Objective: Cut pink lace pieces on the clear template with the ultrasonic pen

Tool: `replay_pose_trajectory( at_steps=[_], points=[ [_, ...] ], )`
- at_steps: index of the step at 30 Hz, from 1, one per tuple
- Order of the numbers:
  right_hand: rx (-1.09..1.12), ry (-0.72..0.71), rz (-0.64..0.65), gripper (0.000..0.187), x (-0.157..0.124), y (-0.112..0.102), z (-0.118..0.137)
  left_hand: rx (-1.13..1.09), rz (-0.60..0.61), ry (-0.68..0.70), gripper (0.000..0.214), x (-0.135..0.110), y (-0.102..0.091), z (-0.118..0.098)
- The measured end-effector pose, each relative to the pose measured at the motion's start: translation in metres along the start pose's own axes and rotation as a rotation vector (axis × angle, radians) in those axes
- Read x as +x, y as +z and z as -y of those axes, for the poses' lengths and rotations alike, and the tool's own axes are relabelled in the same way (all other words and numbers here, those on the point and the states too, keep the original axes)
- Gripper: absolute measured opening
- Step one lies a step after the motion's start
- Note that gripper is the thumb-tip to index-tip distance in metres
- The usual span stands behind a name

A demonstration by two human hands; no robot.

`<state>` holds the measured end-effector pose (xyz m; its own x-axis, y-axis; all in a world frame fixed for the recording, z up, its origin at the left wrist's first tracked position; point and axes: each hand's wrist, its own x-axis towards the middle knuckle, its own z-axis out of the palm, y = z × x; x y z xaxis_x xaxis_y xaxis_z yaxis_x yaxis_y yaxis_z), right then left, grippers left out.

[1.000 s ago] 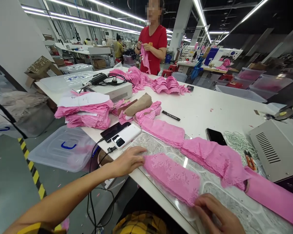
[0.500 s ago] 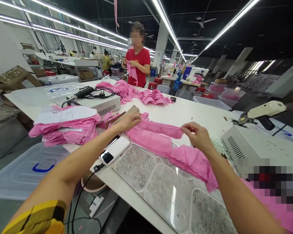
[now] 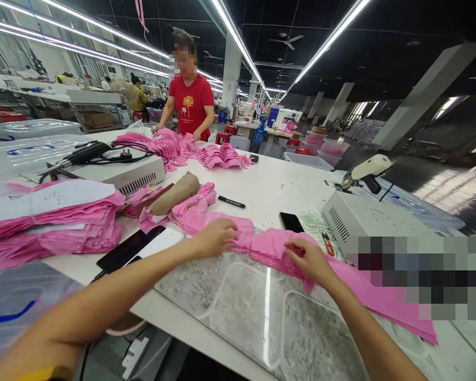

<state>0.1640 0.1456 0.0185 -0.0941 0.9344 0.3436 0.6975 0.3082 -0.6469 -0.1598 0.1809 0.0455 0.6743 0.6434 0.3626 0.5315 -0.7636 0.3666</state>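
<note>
1. The left hand is loosely curled at the pink fabric stack; whether its fingers pinch any cloth, I cannot tell.
2. The right hand is half curled over the same stack, nearer its right end; its grip cannot be told either.
3. The stack lies along the far edge of the stone-patterned mat, which sits by the near edge of the surface. The layers look light, soft and limp, likely to slide or cling together; pinching 1 layer by its 2 ends should keep it flat.
4. A flat pink strip runs from the stack toward the surface's right edge.
5. Beyond the stack lie a black marker, a phone and orange-handled snips.
6. At the surface's far edge, a person in red handles pink pieces.
</note>
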Motion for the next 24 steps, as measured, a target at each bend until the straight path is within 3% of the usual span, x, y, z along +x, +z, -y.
replay_pose_trajectory(
  at_steps=[5, 10, 14, 21, 24],
  points=[
    [-0.039, 0.078, -0.108, 0.037, -0.023, -0.019, -0.024, -0.003, 0.105, 0.078, 0.021, 0.07, 0.06, -0.047],
    [-0.1, 0.134, -0.169, 0.042, -0.033, -0.036, -0.037, 0.007, 0.223, 0.132, 0.045, 0.116, 0.092, -0.073],
    [-0.136, 0.101, -0.129, 0.043, -0.046, -0.042, -0.034, 0.002, 0.254, 0.151, 0.044, 0.115, 0.094, -0.073],
    [-0.138, 0.036, -0.035, 0.019, -0.071, -0.035, -0.023, -0.035, 0.226, 0.076, 0.025, 0.096, 0.087, -0.055],
    [-0.109, 0.037, -0.043, 0.031, -0.069, -0.042, -0.026, -0.088, 0.17, -0.01, 0.03, 0.101, 0.088, -0.052]
  ],
)
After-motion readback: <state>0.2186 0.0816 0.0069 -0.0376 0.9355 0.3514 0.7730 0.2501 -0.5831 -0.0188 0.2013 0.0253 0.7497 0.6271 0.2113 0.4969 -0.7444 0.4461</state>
